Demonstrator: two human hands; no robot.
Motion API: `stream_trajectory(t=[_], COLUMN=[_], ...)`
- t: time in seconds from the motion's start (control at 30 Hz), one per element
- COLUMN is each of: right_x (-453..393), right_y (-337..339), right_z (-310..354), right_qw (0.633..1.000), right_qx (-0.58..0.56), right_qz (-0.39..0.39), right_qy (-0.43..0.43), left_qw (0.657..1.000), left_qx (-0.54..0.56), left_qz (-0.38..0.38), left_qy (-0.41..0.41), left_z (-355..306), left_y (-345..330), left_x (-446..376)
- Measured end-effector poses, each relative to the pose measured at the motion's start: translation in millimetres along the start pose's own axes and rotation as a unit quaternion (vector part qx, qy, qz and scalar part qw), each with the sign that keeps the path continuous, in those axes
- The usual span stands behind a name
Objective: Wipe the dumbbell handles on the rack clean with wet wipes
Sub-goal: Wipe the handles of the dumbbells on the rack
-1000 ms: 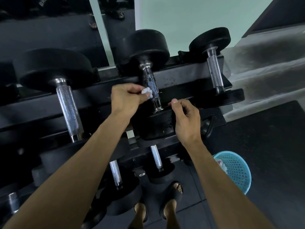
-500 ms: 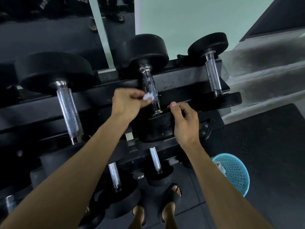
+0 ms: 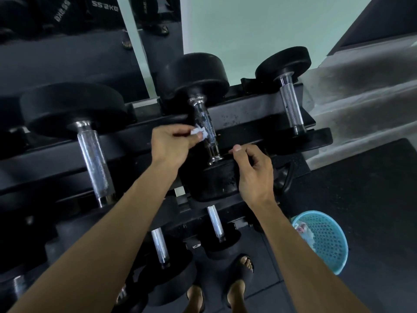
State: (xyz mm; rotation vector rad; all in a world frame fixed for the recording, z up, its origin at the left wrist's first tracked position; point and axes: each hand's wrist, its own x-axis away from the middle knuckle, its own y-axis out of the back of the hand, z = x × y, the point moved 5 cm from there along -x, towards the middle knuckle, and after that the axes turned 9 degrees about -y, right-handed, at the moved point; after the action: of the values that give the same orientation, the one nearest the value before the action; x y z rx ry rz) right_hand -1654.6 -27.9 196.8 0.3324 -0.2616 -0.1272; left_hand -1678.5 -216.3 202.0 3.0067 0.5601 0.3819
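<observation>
Head view: left hand (image 3: pixel 171 143) pinches white wet wipe (image 3: pixel 199 133) against middle dumbbell handle (image 3: pixel 206 129) on top tier of rack (image 3: pixel 248 116). Right hand (image 3: pixel 252 170), fingers curled, grips that dumbbell's near head (image 3: pixel 214 181). Blue basket (image 3: pixel 322 240) on floor, right.

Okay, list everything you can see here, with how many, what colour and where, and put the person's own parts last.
top-row dumbbells: three, black heads, chrome handles, across the rack's upper tier
lower dumbbells: at least two handles show, chrome on black, tier below; more at far left, too dark to count
rack: one, black, spans the frame
wet wipe: one, white, against the middle handle
basket: one, light blue, perforated, on the floor at right, with something pale inside
mirror: dark, behind the rack at upper left
sandals: two, black, bottom centre
left hand: pinches the wet wipe
right hand: fingers curled on the middle dumbbell's near head
</observation>
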Motion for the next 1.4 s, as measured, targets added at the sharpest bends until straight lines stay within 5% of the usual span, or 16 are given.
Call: stream_trajectory(t=[0.17,0.37,0.57,0.7,0.9,1.1,1.27,1.4], right_x=[0,0,1,0,-1,-1,-1,-2], right_y=[-1,0,0,0,0,1,0,0], right_z=[1,0,1,1,0,2,0,0], right_qw=[1.0,1.0,1.0,1.0,1.0,1.0,1.0,1.0], right_qx=[-0.001,-0.002,-0.001,0.002,0.001,-0.001,-0.002,-0.002], right_qz=[0.005,0.002,0.007,0.004,0.012,0.012,0.015,0.016], right_qy=[0.0,0.002,0.001,0.006,0.006,0.006,0.016,0.021], left_qw=[0.983,0.997,0.987,0.993,0.97,0.944,0.931,0.927], left_qx=[0.106,-0.045,-0.013,-0.068,-0.112,-0.228,-0.216,-0.27], left_qz=[-0.15,-0.034,-0.15,-0.057,-0.129,-0.004,-0.068,0.041], left_qy=[0.024,-0.053,-0.065,-0.079,-0.176,-0.237,-0.286,-0.258], left_z=[-6,1,-19,-9,-36,-26,-47,-31], left_y=[-4,-3,-11,-9,-21,-9,-21,-15], left_x=[-35,-5,-30,-6,-20,5,-8,14])
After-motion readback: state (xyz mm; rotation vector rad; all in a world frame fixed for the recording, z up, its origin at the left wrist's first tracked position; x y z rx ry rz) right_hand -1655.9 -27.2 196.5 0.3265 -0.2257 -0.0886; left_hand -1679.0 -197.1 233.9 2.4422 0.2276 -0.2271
